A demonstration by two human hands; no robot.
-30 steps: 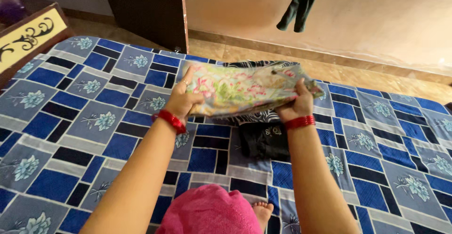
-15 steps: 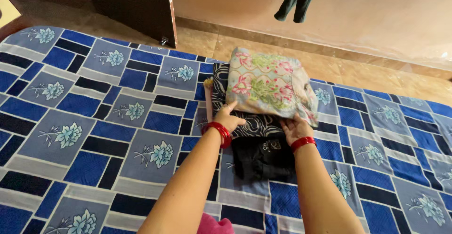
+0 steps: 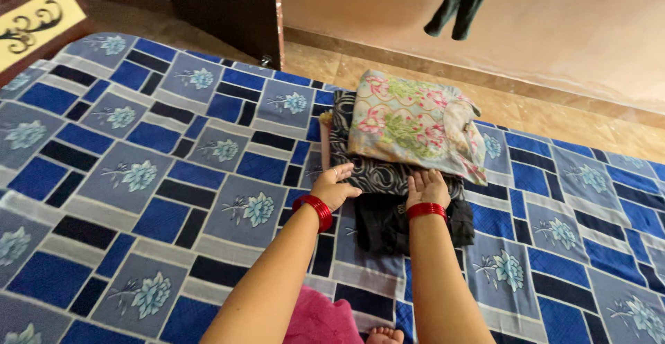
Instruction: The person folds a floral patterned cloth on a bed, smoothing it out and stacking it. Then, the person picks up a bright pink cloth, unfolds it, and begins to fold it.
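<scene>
A folded floral cloth [image 3: 412, 122], pale green with pink flowers, lies on top of a stack of folded garments on the bed. Under it is a black and white patterned cloth [image 3: 370, 172], and nearer me a folded black garment [image 3: 384, 223]. My left hand [image 3: 334, 186] rests with loosely curled fingers at the patterned cloth's near left edge. My right hand [image 3: 427, 188] lies flat, fingers apart, on the stack just below the floral cloth. Both wrists wear red bangles. Neither hand grips anything.
The bed is covered by a blue, grey and black patchwork sheet [image 3: 159, 178] with flower prints. A dark wooden door [image 3: 228, 8] stands beyond it over a tiled floor [image 3: 547, 112]. Dark clothing [image 3: 460, 1] hangs by the wall. Pink cloth [image 3: 322, 320] lies at my lap.
Both hands carried the floral cloth forward, set it down on the stack and let go. They have drawn back to the stack's near edge.
</scene>
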